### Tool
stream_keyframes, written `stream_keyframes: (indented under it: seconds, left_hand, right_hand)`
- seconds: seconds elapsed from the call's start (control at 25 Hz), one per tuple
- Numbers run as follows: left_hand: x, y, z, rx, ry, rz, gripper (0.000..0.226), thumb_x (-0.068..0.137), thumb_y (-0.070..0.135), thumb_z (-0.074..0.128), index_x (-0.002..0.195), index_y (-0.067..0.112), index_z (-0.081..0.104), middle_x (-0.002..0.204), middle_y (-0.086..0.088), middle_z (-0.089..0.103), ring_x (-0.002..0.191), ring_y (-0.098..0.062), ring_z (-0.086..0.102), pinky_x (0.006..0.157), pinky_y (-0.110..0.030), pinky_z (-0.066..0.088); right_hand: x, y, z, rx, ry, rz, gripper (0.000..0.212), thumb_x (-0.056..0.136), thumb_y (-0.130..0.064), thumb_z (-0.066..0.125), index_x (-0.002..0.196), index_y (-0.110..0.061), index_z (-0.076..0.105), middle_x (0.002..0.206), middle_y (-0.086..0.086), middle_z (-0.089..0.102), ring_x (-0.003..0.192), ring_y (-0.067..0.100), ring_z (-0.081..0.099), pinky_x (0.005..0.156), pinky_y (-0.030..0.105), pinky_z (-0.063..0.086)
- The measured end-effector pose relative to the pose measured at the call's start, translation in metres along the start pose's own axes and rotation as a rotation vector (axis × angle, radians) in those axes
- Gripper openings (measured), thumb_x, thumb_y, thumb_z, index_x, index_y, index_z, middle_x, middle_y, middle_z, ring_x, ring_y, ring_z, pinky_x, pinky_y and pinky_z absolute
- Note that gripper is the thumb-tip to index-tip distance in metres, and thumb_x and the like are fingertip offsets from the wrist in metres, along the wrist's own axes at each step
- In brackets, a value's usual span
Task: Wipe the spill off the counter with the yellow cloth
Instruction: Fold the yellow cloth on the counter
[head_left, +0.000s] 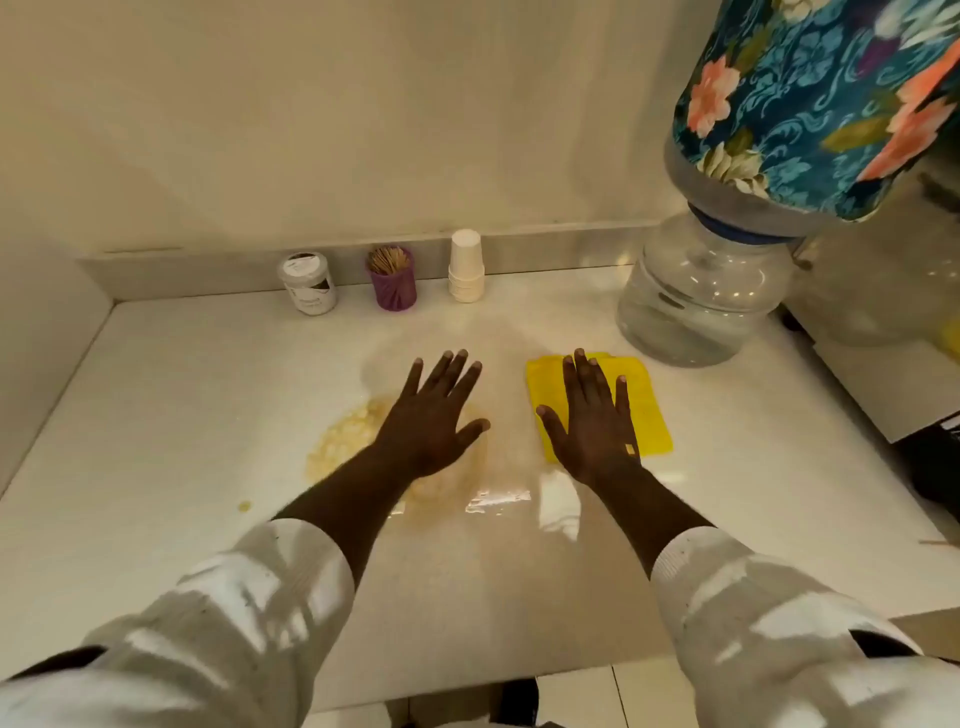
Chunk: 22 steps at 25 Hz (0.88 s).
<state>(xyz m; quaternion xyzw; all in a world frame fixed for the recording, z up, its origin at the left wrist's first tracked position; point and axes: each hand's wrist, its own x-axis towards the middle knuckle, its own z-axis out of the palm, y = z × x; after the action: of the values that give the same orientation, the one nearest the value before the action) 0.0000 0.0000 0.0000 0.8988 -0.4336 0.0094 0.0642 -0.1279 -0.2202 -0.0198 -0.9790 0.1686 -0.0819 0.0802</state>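
Right hand, fingers spread flat on yellow cloth; left hand splayed over spill. Press evenly, sweeping leftward.

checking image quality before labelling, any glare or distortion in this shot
Head view: bright glare patches on the counter just below the spill; dappled light on both sleeves; wide-angle bending curves the counter's edges; the flowered cover at top right looks slightly blurred.
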Motion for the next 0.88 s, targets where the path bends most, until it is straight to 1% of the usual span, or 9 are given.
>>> stream_keyframes:
  seconds: [0.08, 0.16, 0.24, 0.36, 0.52, 0.64, 0.72, 0.8, 0.88]
  left_hand:
    - [0.020, 0.016, 0.017, -0.010, -0.060, 0.014, 0.077, 0.099, 0.063, 0.025, 0.161, 0.021, 0.007, 0.169, -0.006, 0.004, 0.157, -0.020, -0.001, 0.126, -0.049, -0.002]
    - [0.040, 0.032, 0.034, -0.028, -0.118, 0.019, 0.071, 0.102, 0.056, 0.029, 0.160, 0.018, 0.013, 0.169, -0.005, 0.007, 0.157, -0.019, 0.002, 0.127, -0.045, -0.002]
    - [0.066, 0.047, 0.046, -0.072, -0.150, 0.032, 0.065, 0.104, 0.048, 0.033, 0.159, 0.016, 0.019, 0.169, -0.006, 0.011, 0.156, -0.020, 0.007, 0.127, -0.041, 0.000]
    - [0.098, 0.067, 0.060, -0.100, -0.193, 0.056, 0.058, 0.106, 0.037, 0.035, 0.157, 0.012, 0.026, 0.167, -0.010, 0.019, 0.155, -0.024, 0.016, 0.127, -0.041, 0.008]
    - [0.132, 0.086, 0.076, -0.144, -0.248, 0.006, 0.056, 0.105, 0.029, 0.037, 0.157, 0.010, 0.026, 0.166, -0.012, 0.023, 0.153, -0.027, 0.022, 0.125, -0.043, 0.013]
    - [0.148, 0.087, 0.085, -0.156, -0.277, -0.060, 0.059, 0.104, 0.029, 0.039, 0.158, 0.011, 0.023, 0.166, -0.012, 0.022, 0.152, -0.028, 0.025, 0.124, -0.044, 0.016]
    - [0.153, 0.086, 0.088, -0.138, -0.284, -0.075, 0.060, 0.103, 0.030, 0.043, 0.157, 0.010, 0.027, 0.164, -0.014, 0.028, 0.149, -0.030, 0.031, 0.122, -0.045, 0.020]
    - [0.156, 0.086, 0.088, -0.122, -0.263, -0.084, 0.058, 0.101, 0.031, 0.047, 0.153, 0.009, 0.036, 0.159, -0.015, 0.038, 0.143, -0.032, 0.040, 0.119, -0.045, 0.026]
    - [0.159, 0.087, 0.086, -0.109, -0.225, -0.087, 0.050, 0.099, 0.030, 0.050, 0.145, 0.011, 0.048, 0.151, -0.013, 0.049, 0.134, -0.031, 0.050, 0.114, -0.043, 0.031]
  right_hand:
    - [0.009, 0.022, 0.007, 0.034, -0.041, 0.023, 0.069, 0.106, -0.052, 0.020, 0.162, -0.013, 0.013, 0.170, 0.006, 0.007, 0.156, 0.024, 0.003, 0.125, 0.055, 0.002]
    - [0.016, 0.047, 0.020, 0.038, -0.060, 0.026, 0.061, 0.108, -0.041, 0.025, 0.160, -0.010, 0.019, 0.169, 0.009, 0.014, 0.156, 0.028, 0.009, 0.125, 0.055, 0.004]
    - [0.028, 0.068, 0.030, 0.054, -0.107, 0.020, 0.059, 0.108, -0.031, 0.035, 0.160, -0.009, 0.020, 0.168, 0.011, 0.017, 0.155, 0.032, 0.012, 0.124, 0.055, 0.005]
    - [0.045, 0.095, 0.041, 0.086, -0.184, 0.020, 0.061, 0.106, -0.022, 0.042, 0.160, -0.010, 0.017, 0.169, 0.010, 0.014, 0.155, 0.031, 0.009, 0.125, 0.054, 0.005]
    - [0.061, 0.124, 0.051, 0.101, -0.257, 0.000, 0.061, 0.106, -0.019, 0.040, 0.161, -0.016, 0.015, 0.170, 0.005, 0.010, 0.156, 0.025, 0.005, 0.125, 0.050, 0.003]
    - [0.075, 0.134, 0.057, 0.093, -0.297, -0.024, 0.063, 0.106, -0.022, 0.038, 0.162, -0.019, 0.009, 0.171, 0.003, 0.003, 0.156, 0.023, 0.001, 0.125, 0.049, -0.001]
    - [0.081, 0.134, 0.059, 0.071, -0.315, -0.045, 0.063, 0.106, -0.024, 0.037, 0.162, -0.019, 0.008, 0.171, 0.003, 0.001, 0.156, 0.024, 0.000, 0.125, 0.050, -0.003]
    - [0.086, 0.136, 0.058, 0.081, -0.311, -0.054, 0.061, 0.107, -0.025, 0.038, 0.162, -0.018, 0.013, 0.170, 0.004, 0.008, 0.156, 0.024, 0.005, 0.125, 0.050, -0.002]
    - [0.089, 0.137, 0.057, 0.125, -0.262, -0.063, 0.055, 0.106, -0.022, 0.043, 0.159, -0.014, 0.028, 0.167, 0.009, 0.023, 0.154, 0.028, 0.017, 0.126, 0.049, 0.003]
